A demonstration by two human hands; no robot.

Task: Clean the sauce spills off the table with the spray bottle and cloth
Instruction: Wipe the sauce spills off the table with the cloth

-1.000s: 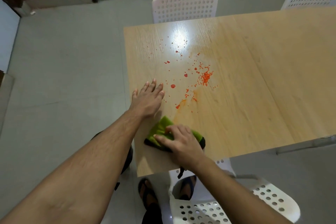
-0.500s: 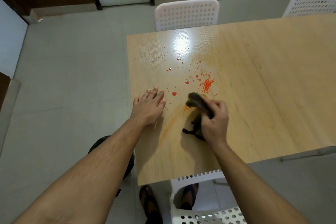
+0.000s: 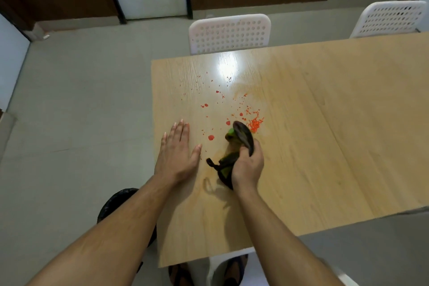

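Red-orange sauce spills (image 3: 255,124) dot the left part of the wooden table (image 3: 325,127), with a bigger drop (image 3: 211,137) nearer me. My right hand (image 3: 248,165) grips a bunched green and dark cloth (image 3: 239,140), whose front end touches the table just short of the thickest spatter. A faint orange smear (image 3: 209,184) runs behind the cloth. My left hand (image 3: 177,152) rests flat on the table's left edge, fingers straight. No spray bottle is in view.
Two white perforated chairs (image 3: 229,32) (image 3: 392,18) stand at the table's far side. Another white chair (image 3: 234,269) is under me, by my sandalled feet. A dark bin (image 3: 118,202) sits on the grey floor left of the table.
My right hand lifted the cloth from flat near the table's front edge, bunched it and carried it forward to the spatter. The left hand stayed put.
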